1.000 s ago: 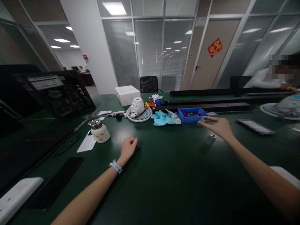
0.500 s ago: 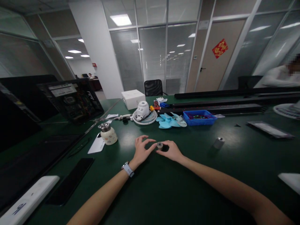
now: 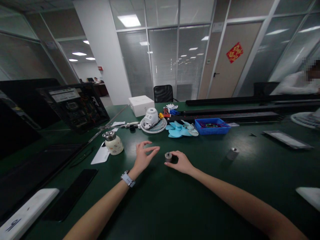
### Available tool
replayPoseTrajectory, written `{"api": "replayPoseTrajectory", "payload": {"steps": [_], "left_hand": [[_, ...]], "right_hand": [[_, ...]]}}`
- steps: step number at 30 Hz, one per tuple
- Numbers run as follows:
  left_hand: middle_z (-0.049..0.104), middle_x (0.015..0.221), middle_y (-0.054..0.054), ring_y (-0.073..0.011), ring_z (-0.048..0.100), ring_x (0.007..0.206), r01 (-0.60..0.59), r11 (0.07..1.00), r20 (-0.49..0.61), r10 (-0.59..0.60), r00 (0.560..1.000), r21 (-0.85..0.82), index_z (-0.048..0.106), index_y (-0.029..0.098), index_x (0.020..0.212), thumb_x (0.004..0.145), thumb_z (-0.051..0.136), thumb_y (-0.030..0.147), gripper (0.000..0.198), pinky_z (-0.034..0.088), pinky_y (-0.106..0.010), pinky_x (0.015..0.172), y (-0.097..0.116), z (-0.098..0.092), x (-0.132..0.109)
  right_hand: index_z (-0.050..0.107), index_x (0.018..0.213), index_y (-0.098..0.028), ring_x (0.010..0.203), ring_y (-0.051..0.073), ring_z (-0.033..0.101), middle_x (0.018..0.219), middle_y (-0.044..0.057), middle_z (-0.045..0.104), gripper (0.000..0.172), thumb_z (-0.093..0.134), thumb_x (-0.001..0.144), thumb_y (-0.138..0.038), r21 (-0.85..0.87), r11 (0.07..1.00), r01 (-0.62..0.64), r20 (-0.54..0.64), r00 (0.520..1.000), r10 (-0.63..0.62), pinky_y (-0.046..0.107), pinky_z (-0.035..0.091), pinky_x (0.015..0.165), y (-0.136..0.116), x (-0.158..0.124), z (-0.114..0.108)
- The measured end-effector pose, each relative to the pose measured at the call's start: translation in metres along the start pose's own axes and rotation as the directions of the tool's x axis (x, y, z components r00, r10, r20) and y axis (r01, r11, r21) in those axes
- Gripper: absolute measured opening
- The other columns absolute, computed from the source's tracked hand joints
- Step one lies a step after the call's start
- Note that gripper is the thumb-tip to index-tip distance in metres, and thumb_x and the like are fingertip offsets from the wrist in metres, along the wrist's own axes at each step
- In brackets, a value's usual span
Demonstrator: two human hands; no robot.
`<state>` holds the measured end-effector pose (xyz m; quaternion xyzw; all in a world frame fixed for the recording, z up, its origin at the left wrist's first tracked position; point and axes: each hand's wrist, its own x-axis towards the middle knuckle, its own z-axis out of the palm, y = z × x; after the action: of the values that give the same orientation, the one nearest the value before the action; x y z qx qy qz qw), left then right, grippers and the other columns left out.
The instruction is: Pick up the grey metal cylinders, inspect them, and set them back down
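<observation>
A small metal cylinder (image 3: 168,157), with a round fitting on its top, stands upright on the green table (image 3: 160,200). My right hand (image 3: 181,162) grips it from the right between thumb and fingers. Left of the cylinder and apart from it is my left hand (image 3: 144,156), holding nothing, its thumb and fingers spread; a watch with a pale strap (image 3: 128,179) is on that wrist. Farther right a second metal cylinder (image 3: 233,154) rests on the table.
Beyond my hands are light blue fan blades (image 3: 178,128), a white fan part (image 3: 152,118), a blue tray (image 3: 212,128) with wires and a white box (image 3: 141,105). A cream jar (image 3: 114,145) and a dark phone-like slab (image 3: 71,196) lie leftward. Someone in white sits at far right.
My left hand has let go of the cylinder and drawn back to the left. My right hand stays on the cylinder in nearly the same place.
</observation>
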<state>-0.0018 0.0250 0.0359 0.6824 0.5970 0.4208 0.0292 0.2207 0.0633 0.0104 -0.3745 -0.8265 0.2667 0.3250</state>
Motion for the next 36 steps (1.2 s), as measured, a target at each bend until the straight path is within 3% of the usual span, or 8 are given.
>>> {"api": "replayPoseTrajectory", "payload": {"steps": [5,11,15,19,22,26,31,36], "left_hand": [[0.058,0.117,-0.005,-0.0291,0.042,0.109,0.115,0.983,0.104,-0.13,0.986,0.144,0.075,0.038,0.097,0.083,0.061,0.048,0.022,0.034,-0.048,0.095,-0.041,-0.015,-0.013],[0.055,0.128,-0.004,-0.0345,0.037,0.117,0.106,0.968,0.225,-0.158,0.961,0.227,0.074,0.041,0.098,0.082,0.057,0.058,0.029,0.03,-0.053,0.093,-0.044,-0.012,-0.02],[0.057,0.127,-0.005,-0.0313,0.041,0.115,0.187,0.966,0.123,-0.21,0.97,0.178,0.071,0.039,0.108,0.088,0.047,0.054,0.034,0.032,-0.051,0.094,-0.046,-0.012,-0.018],[0.065,0.109,-0.007,-0.0251,0.049,0.105,0.265,0.961,-0.005,-0.265,0.964,0.081,0.07,0.028,0.112,0.093,0.039,0.046,0.041,0.036,-0.042,0.095,-0.053,-0.011,-0.016],[0.067,0.102,-0.007,-0.0242,0.051,0.101,0.271,0.961,-0.015,-0.271,0.963,0.054,0.072,0.025,0.106,0.093,0.038,0.045,0.042,0.036,-0.04,0.094,-0.054,-0.011,-0.016],[0.068,0.1,-0.007,-0.0244,0.052,0.1,0.256,0.965,0.001,-0.256,0.967,0.058,0.074,0.023,0.098,0.093,0.038,0.045,0.042,0.037,-0.039,0.092,-0.051,-0.011,-0.015],[0.069,0.098,-0.006,-0.0237,0.054,0.099,0.238,0.969,0.03,-0.24,0.97,0.065,0.074,0.024,0.093,0.093,0.037,0.047,0.044,0.036,-0.039,0.093,-0.055,-0.008,-0.014],[0.07,0.098,-0.006,-0.0235,0.055,0.098,0.241,0.968,0.042,-0.244,0.969,0.063,0.074,0.024,0.092,0.093,0.036,0.048,0.045,0.036,-0.039,0.093,-0.058,-0.008,-0.014]], "right_hand": [[0.067,0.108,-0.022,0.097,0.023,0.06,0.106,0.007,0.068,0.047,0.071,0.071,-0.051,0.014,1.0,-0.005,0.017,1.0,0.005,0.041,0.045,0.087,0.0,-0.001,-0.001],[0.064,0.113,-0.025,0.1,0.024,0.06,0.108,0.006,0.068,0.053,0.072,0.069,-0.053,0.046,0.998,-0.033,0.019,0.999,0.033,0.043,0.045,0.088,-0.006,-0.001,-0.005],[0.063,0.113,-0.025,0.098,0.022,0.063,0.107,0.005,0.069,0.047,0.07,0.073,-0.048,0.095,0.995,-0.014,-0.016,1.0,0.016,0.041,0.046,0.09,-0.011,-0.002,-0.004],[0.068,0.105,-0.026,0.094,0.022,0.064,0.101,0.003,0.071,0.038,0.068,0.074,-0.048,-0.002,1.0,0.004,-0.052,0.999,-0.004,0.043,0.046,0.09,-0.014,0.0,-0.013],[0.069,0.105,-0.025,0.093,0.023,0.065,0.101,0.004,0.072,0.04,0.067,0.074,-0.051,-0.054,0.998,-0.036,-0.125,0.992,0.029,0.042,0.049,0.088,-0.007,0.002,-0.046],[0.07,0.103,-0.023,0.095,0.026,0.065,0.101,0.007,0.071,0.047,0.068,0.069,-0.055,-0.181,0.948,-0.263,-0.301,0.932,0.201,0.039,0.051,0.083,0.027,0.0,-0.126],[0.07,0.099,-0.02,0.095,0.034,0.063,0.093,0.013,0.071,0.049,0.071,0.065,-0.055,-0.367,0.68,-0.635,-0.494,0.752,0.436,0.047,0.048,0.081,0.089,-0.015,-0.229],[0.067,0.078,-0.02,0.095,0.038,0.062,0.094,0.02,0.068,0.03,0.076,0.062,-0.043,-0.299,0.529,-0.794,-0.473,0.605,0.641,0.048,0.045,0.077,0.141,-0.032,-0.27]]}}
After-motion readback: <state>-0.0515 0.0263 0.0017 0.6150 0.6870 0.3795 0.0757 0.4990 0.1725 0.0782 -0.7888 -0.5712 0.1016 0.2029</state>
